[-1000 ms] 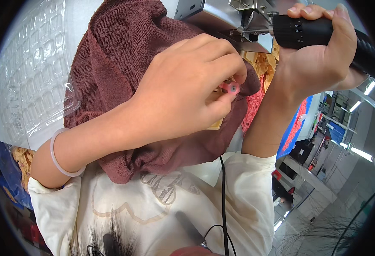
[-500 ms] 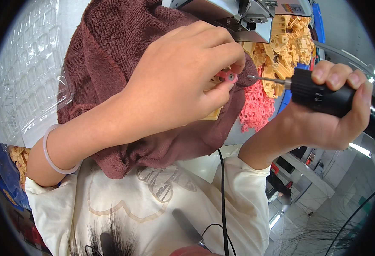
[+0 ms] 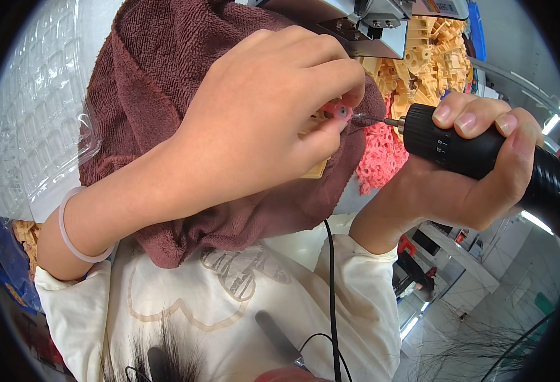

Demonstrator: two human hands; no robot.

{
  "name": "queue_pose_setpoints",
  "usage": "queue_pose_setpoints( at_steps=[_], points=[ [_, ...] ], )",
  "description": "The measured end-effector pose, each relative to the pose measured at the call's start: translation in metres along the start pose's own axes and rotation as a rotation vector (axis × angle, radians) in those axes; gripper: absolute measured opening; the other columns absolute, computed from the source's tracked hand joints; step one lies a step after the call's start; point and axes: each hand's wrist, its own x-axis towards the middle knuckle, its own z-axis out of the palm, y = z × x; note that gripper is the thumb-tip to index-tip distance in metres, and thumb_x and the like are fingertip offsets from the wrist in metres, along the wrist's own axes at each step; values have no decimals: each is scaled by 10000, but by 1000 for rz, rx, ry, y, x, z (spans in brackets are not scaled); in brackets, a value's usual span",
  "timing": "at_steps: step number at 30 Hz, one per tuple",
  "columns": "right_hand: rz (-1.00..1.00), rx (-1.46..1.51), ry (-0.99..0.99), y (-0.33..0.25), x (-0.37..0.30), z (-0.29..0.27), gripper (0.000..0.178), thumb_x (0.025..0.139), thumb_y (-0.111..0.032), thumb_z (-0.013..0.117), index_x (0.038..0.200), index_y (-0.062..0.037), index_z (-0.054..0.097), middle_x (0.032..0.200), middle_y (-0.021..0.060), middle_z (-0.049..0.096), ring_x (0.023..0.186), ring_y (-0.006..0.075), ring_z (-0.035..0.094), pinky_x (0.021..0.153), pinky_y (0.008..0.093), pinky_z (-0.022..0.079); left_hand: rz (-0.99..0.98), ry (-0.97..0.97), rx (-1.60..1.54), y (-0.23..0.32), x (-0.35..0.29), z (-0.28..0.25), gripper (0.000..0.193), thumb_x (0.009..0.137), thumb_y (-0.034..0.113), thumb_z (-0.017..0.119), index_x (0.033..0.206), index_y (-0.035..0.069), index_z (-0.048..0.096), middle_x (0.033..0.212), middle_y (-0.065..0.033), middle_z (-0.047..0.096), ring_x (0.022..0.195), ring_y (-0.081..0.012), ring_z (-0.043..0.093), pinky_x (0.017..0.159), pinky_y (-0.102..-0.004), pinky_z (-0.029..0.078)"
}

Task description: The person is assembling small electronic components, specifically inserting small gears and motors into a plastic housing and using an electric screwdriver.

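My left hand (image 3: 280,108) is closed around a yellow plastic part (image 3: 317,170), mostly hidden under the palm. A small pink plastic piece (image 3: 338,111) with a round hole shows between its thumb and forefinger. My right hand (image 3: 483,153) grips a black electric screwdriver (image 3: 461,143), held sideways with its bit pointing left. The bit's tip is right beside the pink piece; whether they touch I cannot tell. Beneath my left hand lies a brown towel (image 3: 159,83).
A clear plastic tray (image 3: 38,121) with compartments lies at the left. Behind the towel stands a metal device (image 3: 382,32). Piles of yellow parts (image 3: 429,63) and pink pieces (image 3: 382,156) lie to the right. A black cable (image 3: 332,286) hangs down in front of my shirt.
My right hand has moved left with the electric screwdriver, bringing its bit up close to the pink piece. My left hand has barely shifted and keeps its hold.
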Motion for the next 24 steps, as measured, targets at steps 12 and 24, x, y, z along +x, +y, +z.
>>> queue_pose_setpoints(
  at_steps=[12,24],
  points=[
    [45,44,9,-3,-4,4,216,901,-204,476,860,5,516,645,140,533,552,191,514,514,329,462,14,16,2,0,-1,2,170,735,108,694,882,81,615,999,-55,624,947,-269,594,823,-360,445],
    [23,26,-59,-2,-1,-2,213,896,-204,478,870,3,520,664,134,540,567,190,521,516,331,460,10,23,1,1,2,3,166,734,110,688,879,83,613,986,-51,623,931,-270,590,815,-361,445]
  ],
)
